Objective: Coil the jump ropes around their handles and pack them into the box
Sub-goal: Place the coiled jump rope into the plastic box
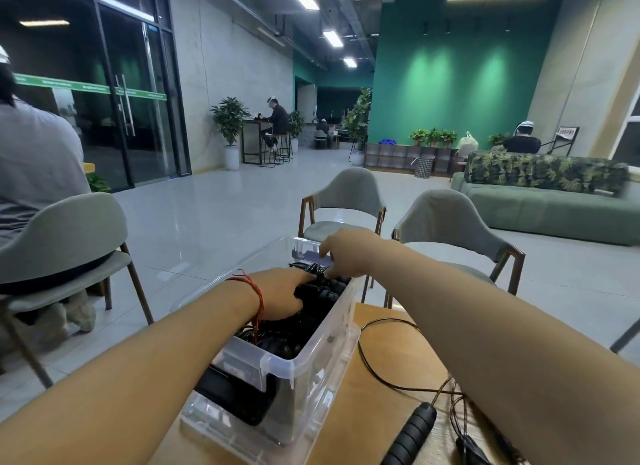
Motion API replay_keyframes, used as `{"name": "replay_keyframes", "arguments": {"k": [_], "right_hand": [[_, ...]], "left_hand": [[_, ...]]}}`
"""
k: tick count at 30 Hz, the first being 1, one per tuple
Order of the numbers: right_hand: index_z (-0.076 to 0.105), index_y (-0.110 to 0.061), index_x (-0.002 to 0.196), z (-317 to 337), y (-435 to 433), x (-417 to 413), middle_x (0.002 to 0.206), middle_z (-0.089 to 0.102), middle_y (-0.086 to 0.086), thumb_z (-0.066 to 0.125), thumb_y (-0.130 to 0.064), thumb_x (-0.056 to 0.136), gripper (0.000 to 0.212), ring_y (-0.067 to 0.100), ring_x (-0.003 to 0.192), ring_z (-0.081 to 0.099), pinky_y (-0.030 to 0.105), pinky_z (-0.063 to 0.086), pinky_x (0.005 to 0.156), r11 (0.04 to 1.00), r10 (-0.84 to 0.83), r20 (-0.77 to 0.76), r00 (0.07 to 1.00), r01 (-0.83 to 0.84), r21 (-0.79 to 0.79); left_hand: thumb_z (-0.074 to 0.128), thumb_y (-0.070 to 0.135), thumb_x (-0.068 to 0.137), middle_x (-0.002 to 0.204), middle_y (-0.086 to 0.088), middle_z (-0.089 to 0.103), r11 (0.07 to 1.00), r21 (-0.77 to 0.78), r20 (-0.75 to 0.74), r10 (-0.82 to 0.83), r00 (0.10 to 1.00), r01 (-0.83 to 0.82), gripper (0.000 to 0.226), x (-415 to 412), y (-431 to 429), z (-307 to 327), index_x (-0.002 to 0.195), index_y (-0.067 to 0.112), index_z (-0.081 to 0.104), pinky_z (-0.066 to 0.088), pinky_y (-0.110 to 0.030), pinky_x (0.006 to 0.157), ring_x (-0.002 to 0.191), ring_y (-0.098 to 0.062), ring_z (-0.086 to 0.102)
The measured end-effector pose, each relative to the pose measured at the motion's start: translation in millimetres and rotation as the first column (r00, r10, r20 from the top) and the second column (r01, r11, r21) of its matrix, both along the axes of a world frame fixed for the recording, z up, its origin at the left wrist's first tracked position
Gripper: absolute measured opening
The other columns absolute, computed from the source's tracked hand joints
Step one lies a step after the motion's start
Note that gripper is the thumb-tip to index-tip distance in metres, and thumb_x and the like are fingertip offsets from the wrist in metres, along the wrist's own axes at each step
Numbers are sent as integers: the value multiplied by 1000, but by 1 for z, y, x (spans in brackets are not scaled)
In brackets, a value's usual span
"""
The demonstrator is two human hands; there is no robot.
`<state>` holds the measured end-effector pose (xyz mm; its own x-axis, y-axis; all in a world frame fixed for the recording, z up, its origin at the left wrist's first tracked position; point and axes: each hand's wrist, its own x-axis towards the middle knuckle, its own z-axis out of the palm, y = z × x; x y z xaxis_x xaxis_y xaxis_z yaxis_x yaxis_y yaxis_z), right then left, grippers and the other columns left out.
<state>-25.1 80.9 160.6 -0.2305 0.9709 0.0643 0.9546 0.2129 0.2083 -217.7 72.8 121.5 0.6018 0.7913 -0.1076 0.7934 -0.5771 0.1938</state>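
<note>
A clear plastic box [311, 357] stands on the wooden table [374, 409], filled with black coiled jump ropes [277, 336]. My left hand [280, 293], with a red string at the wrist, reaches into the box and its curled fingers hold a black coiled rope bundle [320, 289]. My right hand [344, 255] is over the box's far end, fingertips bent down onto the same bundle. A loose jump rope lies on the table to the right, with a black ribbed handle [412, 433] and a thin black cord [391, 378].
The box sits on its clear lid [214, 419]. Two grey chairs [346, 201] stand beyond the table; a third at the left holds a seated person [31, 159]. A green sofa [547, 204] is at the right. More tangled cord lies at the table's lower right.
</note>
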Motion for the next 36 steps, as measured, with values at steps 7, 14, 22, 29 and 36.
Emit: {"name": "replay_keyframes", "arguments": {"k": [7,14,22,29,36], "right_hand": [[65,-23,142,21,-41,25,129,69,-1,73,-54,97,56,24,117,63,39,54,96,998,-38,-133,990,44,42],[65,-30,140,38,-89,64,124,69,-2,75,-59,92,56,23,107,65,41,56,96,988,-121,-180,976,135,71],[69,-32,135,37,-166,125,122,71,-2,75,-58,92,50,23,104,67,46,59,94,972,-208,-151,966,222,78],[75,-31,125,9,-239,182,114,74,-6,74,-53,94,37,20,99,68,42,59,91,942,-321,-193,927,334,35],[82,-29,105,-37,-286,227,98,76,-7,73,-37,96,15,19,92,66,32,54,80,900,-435,-185,881,434,-45]], "left_hand": [[56,33,100,139,-2,66,995,103,2,-13,1000,12,40,19,-13,28,139,30,58,49,-41,107,120,-23,62],[54,38,101,148,1,61,976,204,-4,-70,998,69,50,59,-47,41,151,33,52,46,-39,111,130,-22,58],[56,35,104,162,-2,48,963,227,-27,-141,990,144,60,120,-94,38,161,29,40,41,-45,120,144,-26,48],[61,36,103,155,-2,54,953,156,-79,-251,965,260,52,178,-139,-2,153,29,50,43,-41,115,139,-22,52],[61,41,103,146,0,60,949,83,-148,-290,945,304,45,220,-157,-51,147,30,58,48,-41,112,132,-22,56]]}}
